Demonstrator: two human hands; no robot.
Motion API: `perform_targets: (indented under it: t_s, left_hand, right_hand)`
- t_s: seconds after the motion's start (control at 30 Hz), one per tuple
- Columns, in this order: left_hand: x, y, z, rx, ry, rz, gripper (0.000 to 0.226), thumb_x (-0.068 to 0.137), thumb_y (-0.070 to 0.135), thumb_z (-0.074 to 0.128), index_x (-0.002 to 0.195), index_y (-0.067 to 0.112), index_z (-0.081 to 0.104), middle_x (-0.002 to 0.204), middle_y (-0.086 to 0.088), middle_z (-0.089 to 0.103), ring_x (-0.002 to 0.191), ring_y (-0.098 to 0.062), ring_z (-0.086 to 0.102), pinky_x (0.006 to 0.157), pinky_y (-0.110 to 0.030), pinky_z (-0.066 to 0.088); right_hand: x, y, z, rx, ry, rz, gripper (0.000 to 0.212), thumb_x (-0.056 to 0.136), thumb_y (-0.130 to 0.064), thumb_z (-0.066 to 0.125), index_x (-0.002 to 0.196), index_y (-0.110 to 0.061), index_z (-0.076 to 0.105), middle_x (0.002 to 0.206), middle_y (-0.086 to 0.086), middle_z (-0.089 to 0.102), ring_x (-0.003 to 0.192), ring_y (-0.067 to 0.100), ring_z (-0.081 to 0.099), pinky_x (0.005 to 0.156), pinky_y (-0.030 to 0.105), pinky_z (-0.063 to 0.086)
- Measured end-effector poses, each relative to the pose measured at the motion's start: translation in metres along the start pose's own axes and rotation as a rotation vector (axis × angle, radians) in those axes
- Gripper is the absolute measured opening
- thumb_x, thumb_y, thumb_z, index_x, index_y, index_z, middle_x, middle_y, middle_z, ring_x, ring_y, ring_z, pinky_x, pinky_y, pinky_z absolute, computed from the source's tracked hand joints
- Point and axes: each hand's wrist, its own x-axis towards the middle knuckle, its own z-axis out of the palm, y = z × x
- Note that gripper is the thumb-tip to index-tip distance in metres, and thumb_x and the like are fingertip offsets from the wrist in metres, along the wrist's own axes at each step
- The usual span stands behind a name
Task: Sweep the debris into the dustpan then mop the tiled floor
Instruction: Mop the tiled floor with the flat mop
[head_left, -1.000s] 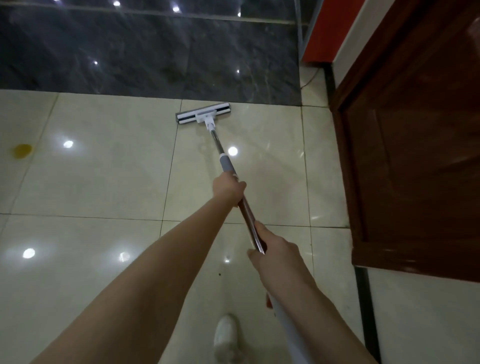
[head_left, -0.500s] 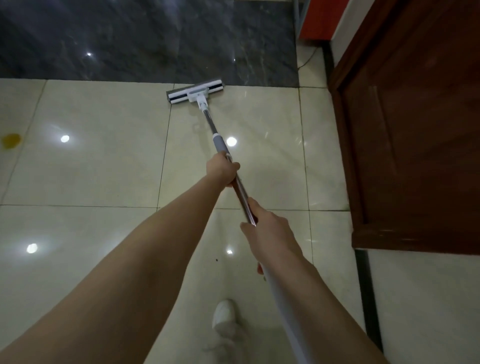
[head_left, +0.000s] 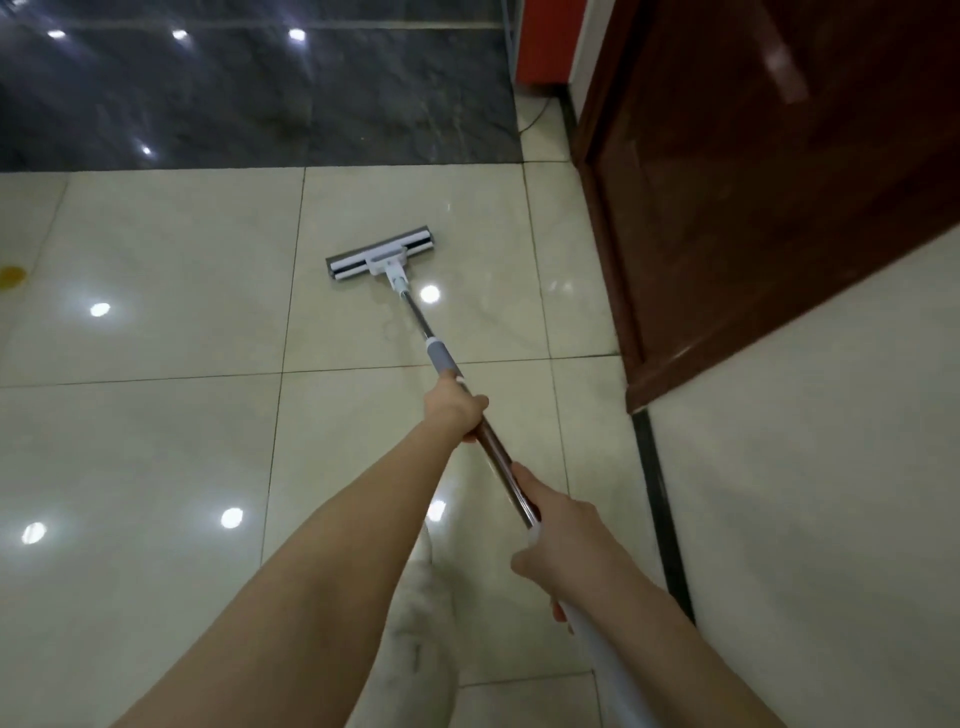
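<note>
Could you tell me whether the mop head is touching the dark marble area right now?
Apart. The head view shows a band of bare cream tile between the mop head and the dark marble area.

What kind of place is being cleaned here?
Probably an indoor hallway or entrance area: glossy cream floor tiles meeting a dark polished stone surface, with a brown wooden door at the side. Home or shop: unclear.

An indoor hallway, by its glossy cream tiled floor; dark marble band; brown wooden door.
</note>
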Motion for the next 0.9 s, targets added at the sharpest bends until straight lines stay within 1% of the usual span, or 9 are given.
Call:
perform_targets:
  t_s: [0.07, 0.13, 0.23, 0.33, 0.43, 0.53, 0.63, 0.73, 0.9]
  left_hand:
    - [-0.039, -0.025, 0.022, 0.009, -0.030, -0.014, 0.043, 0.088, 0.011, 0.061, 0.127, 0.015, 0.044, 0.111, -0.018, 0.056, 0.077, -0.033, 0.067, 0.045, -0.036, 0.056]
    - [-0.079, -0.051, 0.045, 0.005, -0.061, -0.028, 0.048, 0.088, 0.011, 0.062, 0.131, 0.015, 0.042, 0.112, -0.018, 0.057, 0.069, -0.027, 0.064, 0.037, -0.031, 0.052]
    - [-0.141, -0.089, 0.082, -0.039, -0.108, -0.054, 0.058, 0.089, 0.010, 0.060, 0.140, 0.019, 0.035, 0.117, -0.018, 0.056, 0.066, -0.024, 0.062, 0.040, -0.032, 0.054]
    - [-0.198, -0.118, 0.113, -0.096, -0.154, -0.087, 0.067, 0.089, 0.006, 0.058, 0.147, 0.023, 0.029, 0.124, -0.019, 0.053, 0.063, -0.023, 0.062, 0.040, -0.035, 0.055]
    - [-0.241, -0.135, 0.130, -0.128, -0.179, -0.127, 0.079, 0.089, 0.004, 0.057, 0.152, 0.029, 0.017, 0.125, -0.019, 0.049, 0.063, -0.025, 0.063, 0.040, -0.035, 0.055]
    - [-0.268, -0.146, 0.136, -0.144, -0.191, -0.146, 0.083, 0.088, 0.004, 0.058, 0.153, 0.031, 0.014, 0.123, -0.017, 0.048, 0.067, -0.026, 0.065, 0.045, -0.038, 0.058]
    - [-0.273, -0.147, 0.130, -0.167, -0.167, -0.134, 0.082, 0.086, 0.004, 0.059, 0.153, 0.030, 0.018, 0.125, -0.015, 0.047, 0.070, -0.026, 0.065, 0.047, -0.039, 0.058]
    - [-0.265, -0.144, 0.118, -0.175, -0.134, -0.112, 0.080, 0.085, 0.005, 0.060, 0.152, 0.027, 0.022, 0.128, -0.014, 0.048, 0.067, -0.024, 0.065, 0.045, -0.038, 0.058]
    - [-0.246, -0.134, 0.108, -0.171, -0.108, -0.087, 0.075, 0.085, 0.007, 0.060, 0.151, 0.026, 0.029, 0.119, -0.011, 0.050, 0.062, -0.022, 0.063, 0.044, -0.036, 0.057]
  right_hand:
    - [-0.041, 0.032, 0.009, -0.026, -0.030, 0.003, 0.094, 0.080, -0.005, 0.056, 0.146, -0.053, 0.008, 0.085, -0.008, 0.049, 0.065, 0.012, 0.060, 0.053, 0.025, 0.055]
    - [-0.084, 0.066, 0.016, -0.056, -0.044, -0.024, 0.092, 0.078, -0.004, 0.052, 0.146, -0.053, 0.014, 0.086, -0.002, 0.053, 0.065, 0.015, 0.059, 0.054, 0.026, 0.054]
    - [-0.149, 0.117, 0.023, -0.062, -0.051, -0.012, 0.088, 0.077, -0.003, 0.045, 0.145, -0.053, 0.019, 0.093, 0.003, 0.057, 0.071, 0.022, 0.062, 0.059, 0.032, 0.057]
    - [-0.205, 0.159, 0.028, -0.109, -0.080, -0.024, 0.088, 0.080, -0.002, 0.047, 0.147, -0.051, 0.019, 0.094, 0.005, 0.059, 0.081, 0.021, 0.063, 0.071, 0.028, 0.055]
    - [-0.246, 0.185, 0.027, -0.142, -0.116, -0.018, 0.086, 0.082, -0.004, 0.048, 0.147, -0.052, 0.017, 0.095, 0.006, 0.060, 0.081, 0.022, 0.062, 0.071, 0.027, 0.053]
    - [-0.271, 0.193, 0.027, -0.152, -0.111, -0.027, 0.080, 0.086, -0.007, 0.044, 0.146, -0.053, 0.017, 0.096, 0.005, 0.060, 0.082, 0.020, 0.062, 0.073, 0.026, 0.052]
    - [-0.276, 0.189, 0.030, -0.132, -0.100, -0.018, 0.083, 0.083, -0.006, 0.045, 0.144, -0.057, 0.018, 0.093, 0.003, 0.057, 0.080, 0.020, 0.061, 0.074, 0.028, 0.053]
    - [-0.268, 0.179, 0.033, -0.119, -0.101, -0.008, 0.085, 0.080, -0.006, 0.047, 0.145, -0.053, 0.020, 0.088, 0.000, 0.055, 0.077, 0.016, 0.060, 0.074, 0.027, 0.054]
    - [-0.248, 0.156, 0.025, -0.130, -0.153, 0.018, 0.085, 0.077, -0.016, 0.053, 0.147, -0.051, 0.017, 0.083, -0.006, 0.053, 0.075, 0.010, 0.059, 0.072, 0.022, 0.052]
